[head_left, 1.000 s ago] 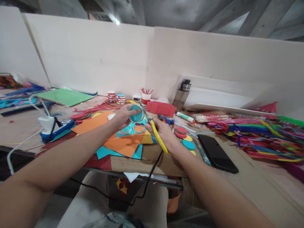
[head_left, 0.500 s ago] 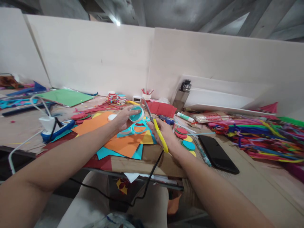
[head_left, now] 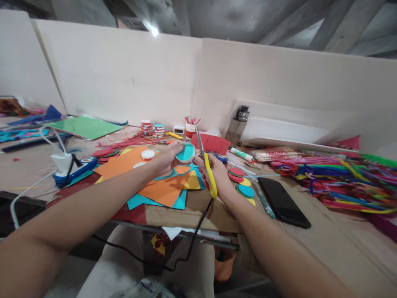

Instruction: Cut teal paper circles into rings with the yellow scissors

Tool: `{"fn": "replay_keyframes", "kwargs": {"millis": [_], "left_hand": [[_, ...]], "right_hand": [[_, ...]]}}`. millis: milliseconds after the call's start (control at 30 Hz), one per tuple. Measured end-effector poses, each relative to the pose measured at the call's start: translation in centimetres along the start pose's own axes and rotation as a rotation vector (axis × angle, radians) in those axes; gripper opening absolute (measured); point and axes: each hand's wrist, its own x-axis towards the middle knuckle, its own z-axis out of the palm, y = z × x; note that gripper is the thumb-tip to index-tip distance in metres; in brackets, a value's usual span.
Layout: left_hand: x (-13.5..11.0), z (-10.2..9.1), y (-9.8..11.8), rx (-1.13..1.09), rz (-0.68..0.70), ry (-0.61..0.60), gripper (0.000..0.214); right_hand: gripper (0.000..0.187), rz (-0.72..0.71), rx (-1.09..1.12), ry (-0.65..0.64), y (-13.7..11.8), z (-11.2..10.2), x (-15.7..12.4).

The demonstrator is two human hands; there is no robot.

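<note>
My left hand (head_left: 166, 159) grips a white round lid with a teal paper disc (head_left: 185, 152) against it, held just above the table. My right hand (head_left: 217, 176) is closed round yellow-handled scissors (head_left: 207, 167), whose blades point up beside the disc's right edge. Under both hands lie orange paper (head_left: 161, 188), yellow paper (head_left: 191, 181) and teal sheets (head_left: 180, 200) with round holes cut out. Cut circles (head_left: 241, 181) in red, teal and yellow lie just right of my right hand.
A black phone (head_left: 283, 203) lies to the right, with a heap of coloured pipe cleaners (head_left: 341, 182) beyond it. A glue stick (head_left: 242, 154), a bottle (head_left: 236, 126), a cup (head_left: 190, 129), red paper (head_left: 212, 142), a blue punch (head_left: 72, 169) and a green board (head_left: 83, 126) stand around. A black cable (head_left: 198, 225) hangs off the table edge.
Both hands have shifted a little to the right. The scissors have swung from slanted to nearly upright, and the teal disc has turned in my left hand.
</note>
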Motion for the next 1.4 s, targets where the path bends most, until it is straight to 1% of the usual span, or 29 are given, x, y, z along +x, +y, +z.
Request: {"fn": "replay_keyframes", "kwargs": {"millis": [100,167,233,300,367,433,533,633,767,900,1033,1167,1300,1400], "left_hand": [[-0.1,0.0,-0.9,0.076,0.053,-0.03,0.031],[-0.1,0.0,-1.2,0.14,0.08,-0.056,0.035],[-0.2,0.0,-1.3,0.169,0.079,-0.123,0.037],[-0.4,0.1,-1.2,0.16,0.04,-0.2,0.036],[-0.6,0.2,-1.1,0.128,-0.021,-0.249,0.036],[-0.8,0.3,-1.0,0.095,-0.07,-0.274,0.039],[-0.7,0.3,-1.0,0.051,-0.1,-0.295,0.04],[-0.6,0.2,-1.0,0.033,-0.119,-0.265,0.036],[-0.5,0.1,-0.9,0.035,-0.119,-0.215,0.036],[-0.5,0.2,-0.6,0.027,-0.101,-0.236,0.036],[-0.6,0.2,-0.5,0.011,-0.082,-0.291,0.04],[-0.9,0.1,-0.4,0.028,-0.121,-0.375,0.05],[-1.2,0.1,-0.3,0.058,-0.105,-0.486,0.063],[-1.3,-0.2,-0.3,0.131,-0.092,-0.55,0.077]], "right_hand": [[0.053,0.095,0.153,0.039,-0.3,0.2,0.0],[0.054,0.113,0.165,0.06,-0.6,0.2,-0.1],[0.051,0.126,0.151,0.056,-0.6,0.2,-0.1],[0.047,0.141,0.149,0.032,-0.6,0.1,-0.1],[0.045,0.172,0.176,0.02,-0.6,0.1,-0.1],[0.045,0.21,0.216,0.025,-0.6,0.1,-0.1],[0.042,0.252,0.252,0.032,-0.8,0.0,0.0],[0.037,0.255,0.313,0.003,-1.0,-0.1,-0.1],[0.037,0.254,0.458,-0.025,-1.4,-0.3,-0.2],[0.043,0.208,0.543,0.004,-1.9,-0.3,-0.3],[0.043,0.247,0.543,0.023,-2.1,-0.2,-0.3],[0.039,0.251,0.542,0.018,-1.6,-0.1,-0.2],[0.034,0.166,0.541,0.017,-1.3,0.0,-0.1],[0.032,0.131,0.515,0.016,-1.2,0.1,0.0]]}}
